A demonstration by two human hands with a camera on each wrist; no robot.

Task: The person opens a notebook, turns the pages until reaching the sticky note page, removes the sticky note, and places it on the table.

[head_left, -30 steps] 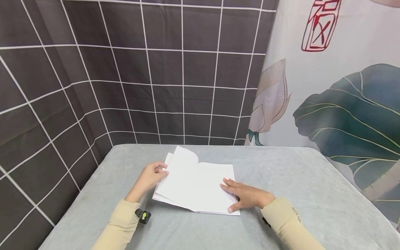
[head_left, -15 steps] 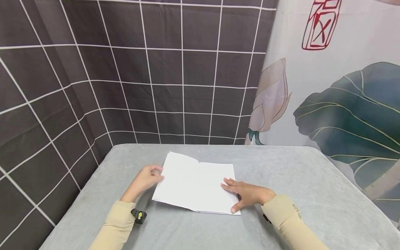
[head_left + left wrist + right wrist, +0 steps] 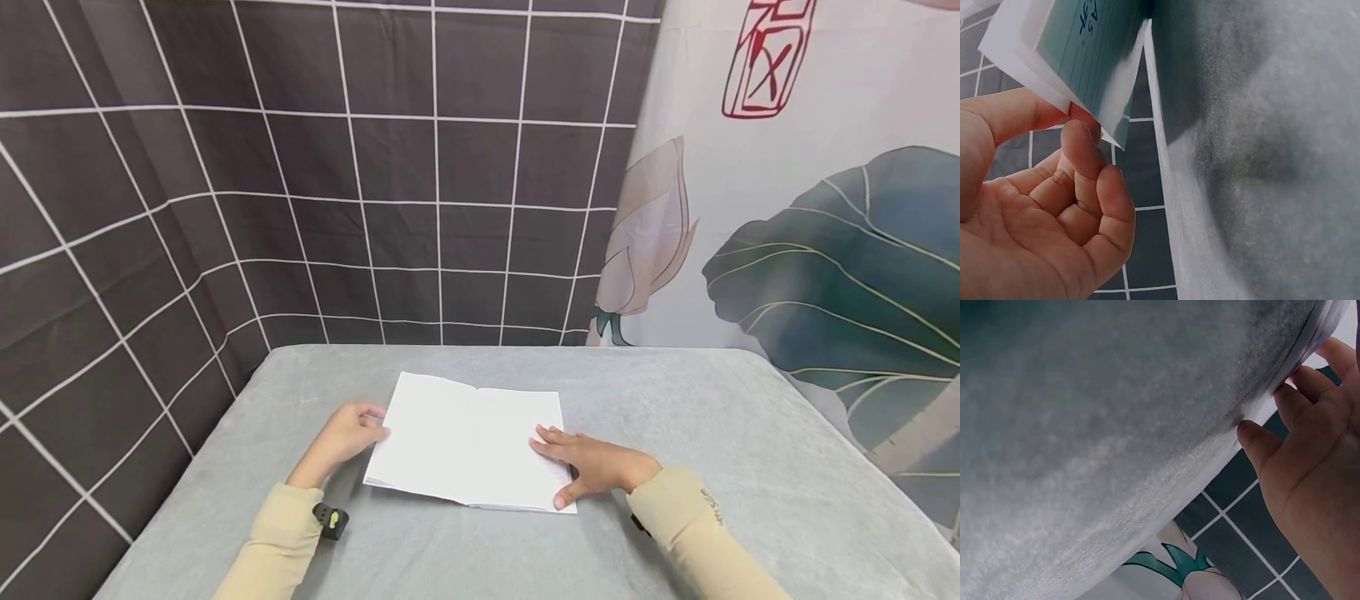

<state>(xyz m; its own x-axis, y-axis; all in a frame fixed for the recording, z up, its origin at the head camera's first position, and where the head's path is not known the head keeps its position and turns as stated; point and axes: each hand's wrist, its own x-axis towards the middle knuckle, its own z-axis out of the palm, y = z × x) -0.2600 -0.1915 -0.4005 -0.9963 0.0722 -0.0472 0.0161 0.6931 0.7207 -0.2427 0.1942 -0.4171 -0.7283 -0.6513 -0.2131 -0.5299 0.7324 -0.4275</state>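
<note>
From the head view, the open notebook (image 3: pixel 472 442) lies on the counter (image 3: pixel 675 400) between the two hands: to the right of the left hand (image 3: pixel 341 437) and to the left of the right hand (image 3: pixel 600 467). The spread's long axis runs across, from one hand to the other, while the spine points away from the person. Neither hand is clearly nearer, as both touch the notebook. The left hand comes in from the near left and meets the outer left edge around its middle; the right hand lies over the right edge, fingers reaching inward across the page and thumb toward the near corner.

In the left wrist view, the left hand seems to pinch the notebook's edge between thumb and fingers, though the exact contact is partly hidden; the other fingers curl loosely. A lined sheet (image 3: pixel 1088 62) with handwriting slants clear of the counter.

In the right wrist view, the right hand is spread, grasping nothing, its fingertips along the notebook's edge.
</note>
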